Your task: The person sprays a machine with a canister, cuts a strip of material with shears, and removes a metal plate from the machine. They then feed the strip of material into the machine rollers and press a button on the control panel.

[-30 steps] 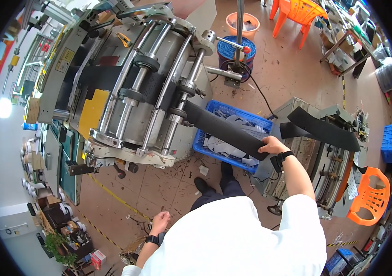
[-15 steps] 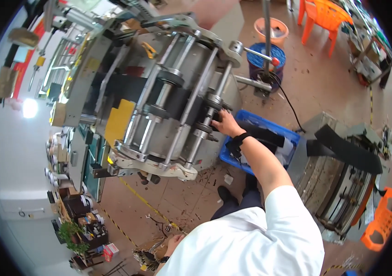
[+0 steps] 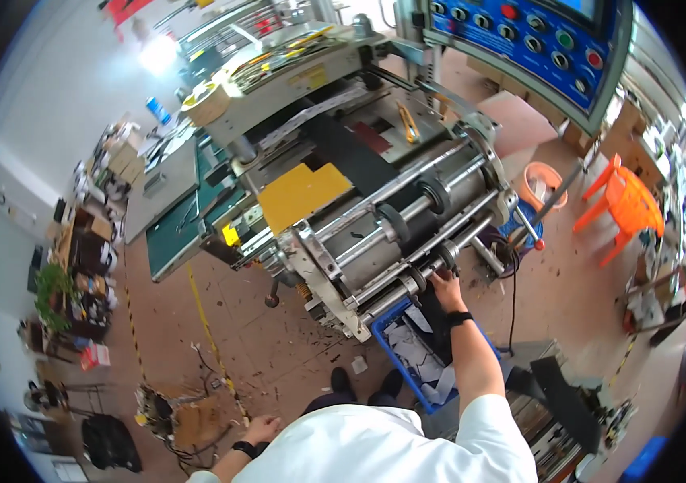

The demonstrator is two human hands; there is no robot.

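Head view, looking down: right hand (image 3: 444, 287) reaches up to the lowest steel roller (image 3: 407, 283) at the front of the grey roller machine (image 3: 375, 217) in the centre of the frame, fingers curled against the roller's black collar; whether they grip it I cannot tell. A black wristband sits on that wrist. Left hand (image 3: 260, 429) hangs loose and half open at the lower left of centre, holding nothing. Just below the roller, a blue crate (image 3: 407, 378) holds pale scraps. An orange chair (image 3: 624, 201) stands at right.
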